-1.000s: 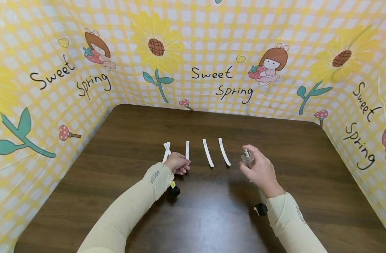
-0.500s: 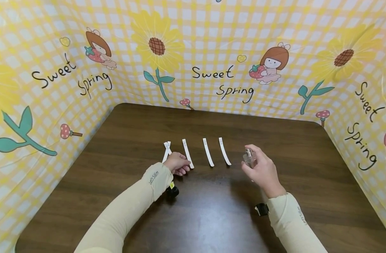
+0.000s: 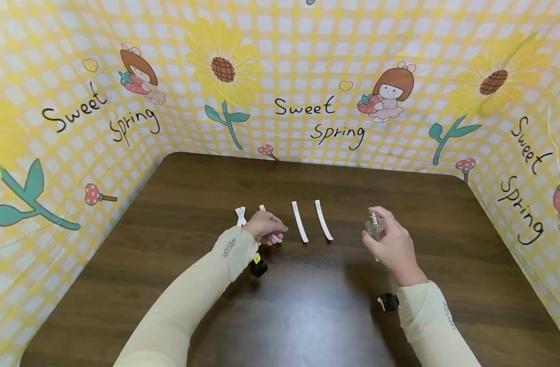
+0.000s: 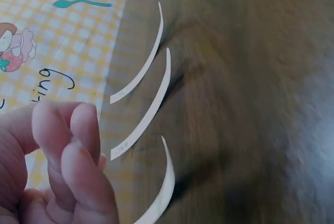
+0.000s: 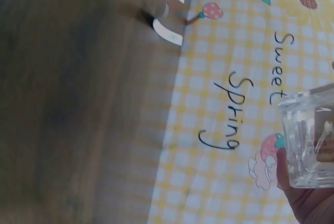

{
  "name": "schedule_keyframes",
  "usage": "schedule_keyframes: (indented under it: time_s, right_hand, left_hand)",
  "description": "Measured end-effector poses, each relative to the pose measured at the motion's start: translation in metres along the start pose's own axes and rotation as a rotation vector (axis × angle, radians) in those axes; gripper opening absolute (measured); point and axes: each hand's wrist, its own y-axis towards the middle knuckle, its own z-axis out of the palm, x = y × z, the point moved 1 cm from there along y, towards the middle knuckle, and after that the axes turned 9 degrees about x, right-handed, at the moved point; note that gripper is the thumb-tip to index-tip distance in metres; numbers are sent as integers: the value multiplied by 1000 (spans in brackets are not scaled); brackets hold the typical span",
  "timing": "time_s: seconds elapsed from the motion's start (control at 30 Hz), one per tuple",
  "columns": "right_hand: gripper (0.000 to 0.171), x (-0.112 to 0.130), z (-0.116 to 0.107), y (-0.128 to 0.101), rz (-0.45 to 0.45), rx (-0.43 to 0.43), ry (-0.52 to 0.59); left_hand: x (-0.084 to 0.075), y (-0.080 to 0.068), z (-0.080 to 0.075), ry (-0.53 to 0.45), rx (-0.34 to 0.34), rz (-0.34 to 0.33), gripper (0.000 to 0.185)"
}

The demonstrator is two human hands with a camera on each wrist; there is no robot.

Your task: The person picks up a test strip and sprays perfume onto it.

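My left hand (image 3: 267, 227) lies with curled fingers (image 4: 73, 166) over a white paper strip (image 3: 262, 208), whose two ends stick out from under it; it seems to pinch the strip. Two more strips (image 3: 300, 228) (image 3: 323, 227) lie side by side to its right, and a crossed pair (image 3: 240, 215) lies to its left. My right hand (image 3: 394, 247) holds a small clear glass spray bottle (image 3: 373, 227) upright just above the table, to the right of the strips. In the right wrist view the bottle (image 5: 310, 138) fills the lower right corner.
The dark wooden table (image 3: 307, 316) is walled on three sides by a yellow checked cloth (image 3: 307, 76) with sunflowers and "Sweet Spring" lettering. Black wrist cameras (image 3: 258, 267) (image 3: 389, 302) hang under both sleeves.
The left hand has slid right and forward over the strip, which turned from straight to slanted. The right hand moved the bottle a little to the right and further from the strips.
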Motion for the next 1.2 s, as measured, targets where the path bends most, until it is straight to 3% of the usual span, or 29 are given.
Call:
schedule_keyframes:
  time_s: [0.23, 0.4, 0.53, 0.73, 0.8, 1.2]
  right_hand:
    - [51, -6, -9, 0, 29, -9, -40]
    - [49, -11, -15, -5, 41, -22, -74]
    - [50, -15, -21, -9, 65, -32, -100]
    - [50, -19, -26, -12, 73, -22, -130]
    - [50, -21, -26, -13, 80, -14, -132]
    - [49, -24, -27, -17, 127, 22, -125]
  left_hand:
    - [-5, 17, 23, 56, -30, -7, 8]
    - [-10, 30, 39, 139, -1, -29, 21]
    - [-10, 36, 44, 281, -13, -12, 29]
    - [-6, 39, 50, 598, -92, 55, 31]
    - [-6, 39, 51, 651, -110, 70, 33]
    - [-2, 47, 53, 713, -105, 55, 35]
